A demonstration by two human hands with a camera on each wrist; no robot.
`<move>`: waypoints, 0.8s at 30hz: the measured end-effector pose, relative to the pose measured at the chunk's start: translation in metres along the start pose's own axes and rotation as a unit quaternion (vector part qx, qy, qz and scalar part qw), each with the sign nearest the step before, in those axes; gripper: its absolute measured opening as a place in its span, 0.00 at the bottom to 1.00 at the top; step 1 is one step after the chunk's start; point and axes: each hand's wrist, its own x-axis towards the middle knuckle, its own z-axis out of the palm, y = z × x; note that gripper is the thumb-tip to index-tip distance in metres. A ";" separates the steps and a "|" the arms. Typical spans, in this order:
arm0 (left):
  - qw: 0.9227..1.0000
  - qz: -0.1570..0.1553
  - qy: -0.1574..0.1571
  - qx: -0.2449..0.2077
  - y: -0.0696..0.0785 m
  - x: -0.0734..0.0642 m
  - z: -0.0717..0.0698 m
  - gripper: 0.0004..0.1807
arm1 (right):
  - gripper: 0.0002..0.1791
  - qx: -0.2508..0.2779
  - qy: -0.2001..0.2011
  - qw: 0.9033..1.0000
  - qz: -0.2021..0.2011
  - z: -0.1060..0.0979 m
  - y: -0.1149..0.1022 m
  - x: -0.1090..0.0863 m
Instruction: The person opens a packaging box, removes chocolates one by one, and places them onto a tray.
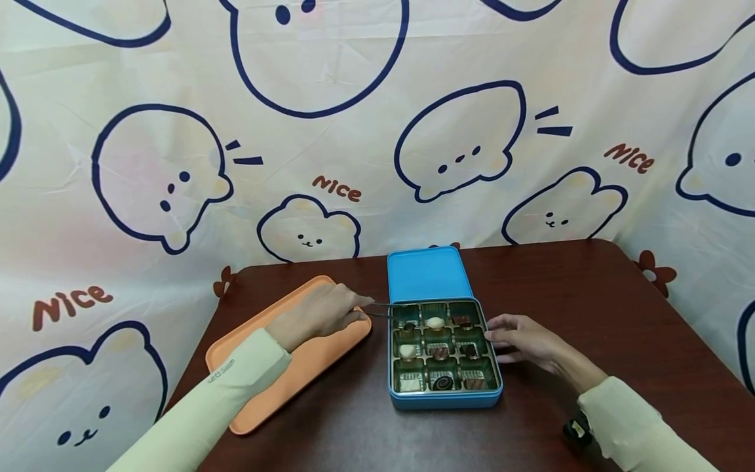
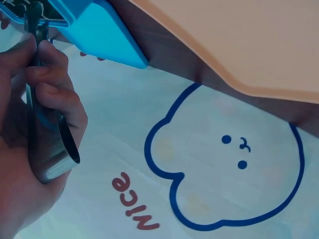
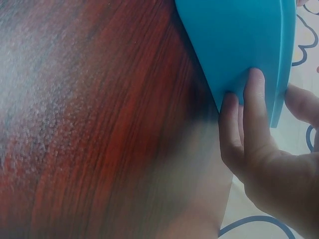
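Observation:
My left hand [image 1: 321, 314] pinches a pair of metal tongs [image 2: 47, 144], whose bent end shows below the fingers in the left wrist view. The tongs' tips reach into the back-left compartment of a blue tin [image 1: 445, 401], close to a small dark chocolate [image 1: 408, 326]; whether they grip it I cannot tell. White and dark chocolates lie singly in the tin's gold compartments, among them a round dark swirl [image 1: 443, 382] in front. With fairly straight fingers, my right hand [image 1: 527, 341] touches the tin's right side. In the right wrist view its fingertips [image 3: 255, 77] rest against the blue wall.
The tin's blue lid [image 1: 427, 274] stands open behind it. An orange tray [image 1: 259, 410] lies at an angle on the left, partly under my left forearm. Everything rests on a dark brown table [image 1: 566, 282], with a printed cloth [image 1: 366, 144] hanging behind.

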 end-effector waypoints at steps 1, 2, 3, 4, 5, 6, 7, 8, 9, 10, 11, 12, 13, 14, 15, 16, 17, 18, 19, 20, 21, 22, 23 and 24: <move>1.000 -0.005 -0.010 -0.002 0.000 0.001 -0.001 0.19 | 0.31 0.002 0.000 1.000 -0.001 0.000 0.000 0.000; 1.000 -0.008 -0.020 -0.004 0.001 0.003 -0.002 0.19 | 0.31 0.003 0.000 1.000 -0.002 0.000 0.000 0.000; 0.999 -0.014 -0.029 -0.003 0.002 0.005 -0.003 0.19 | 0.31 0.002 0.000 1.000 -0.003 0.000 0.000 -0.001; 0.999 -0.016 -0.034 0.000 0.002 0.006 -0.004 0.19 | 0.31 0.002 0.000 1.000 -0.003 0.000 -0.001 -0.001; 0.999 -0.018 -0.040 0.003 0.003 0.007 -0.005 0.19 | 0.31 0.002 0.000 1.000 -0.003 0.000 -0.001 -0.001; 0.999 -0.019 -0.045 0.007 0.004 0.009 -0.006 0.19 | 0.31 0.003 0.000 1.000 -0.003 0.000 -0.001 -0.001; 0.998 -0.021 -0.050 0.011 0.004 0.010 -0.008 0.20 | 0.31 0.004 0.000 1.000 -0.003 0.001 -0.001 -0.001; 0.998 -0.021 -0.054 0.014 0.005 0.012 -0.008 0.20 | 0.31 0.005 0.001 1.000 -0.003 0.001 -0.001 -0.001; 0.998 -0.023 -0.060 0.017 0.005 0.013 -0.009 0.20 | 0.31 0.006 0.001 1.000 -0.003 0.001 -0.001 -0.001; 0.997 -0.024 -0.066 0.021 0.006 0.014 -0.010 0.20 | 0.31 0.006 0.001 1.000 -0.003 0.001 -0.001 -0.001; 0.997 -0.028 -0.074 0.024 0.006 0.016 -0.011 0.21 | 0.31 0.006 0.001 1.000 -0.002 0.001 -0.001 -0.001; 0.996 -0.028 -0.081 0.027 0.006 0.018 -0.012 0.21 | 0.31 0.006 0.001 1.000 -0.002 0.001 -0.001 -0.001; 0.995 -0.029 -0.086 0.031 0.007 0.019 -0.012 0.21 | 0.31 0.006 0.001 1.000 -0.002 0.001 -0.002 -0.001; 0.995 -0.028 -0.090 0.034 0.007 0.021 -0.013 0.21 | 0.31 0.005 0.002 1.000 -0.002 0.001 -0.002 -0.001; 0.995 -0.026 -0.093 0.037 0.008 0.022 -0.014 0.21 | 0.30 0.005 0.002 1.000 -0.002 0.001 -0.002 -0.001; 0.994 -0.025 -0.094 0.040 0.008 0.024 -0.015 0.21 | 0.30 0.005 0.003 1.000 -0.002 0.001 -0.002 -0.001; 0.994 -0.022 -0.095 0.042 0.009 0.025 -0.015 0.20 | 0.30 0.005 0.003 1.000 -0.002 0.001 -0.002 -0.002; 0.994 -0.020 -0.093 0.043 0.009 0.027 -0.016 0.20 | 0.30 0.005 0.003 1.000 -0.002 0.001 -0.002 -0.002; 0.994 -0.020 -0.094 0.045 0.010 0.028 -0.016 0.20 | 0.30 0.005 0.002 1.000 -0.002 0.001 -0.002 -0.002; 0.994 -0.020 -0.096 0.045 0.010 0.029 -0.017 0.19 | 0.30 0.005 0.002 1.000 -0.002 0.001 -0.002 -0.002; 0.994 -0.022 -0.098 0.045 0.011 0.029 -0.017 0.19 | 0.30 0.006 0.002 1.000 -0.001 0.001 -0.002 -0.002; 0.994 -0.023 -0.100 0.045 0.011 0.030 -0.017 0.19 | 0.30 0.006 0.002 1.000 -0.001 0.001 -0.002 -0.002; 0.993 -0.024 -0.104 0.044 0.012 0.031 -0.017 0.19 | 0.30 0.006 0.001 1.000 -0.001 0.001 -0.002 -0.002; 0.993 -0.026 -0.108 0.046 0.012 0.032 -0.017 0.19 | 0.30 0.007 0.001 1.000 -0.001 0.001 -0.002 -0.002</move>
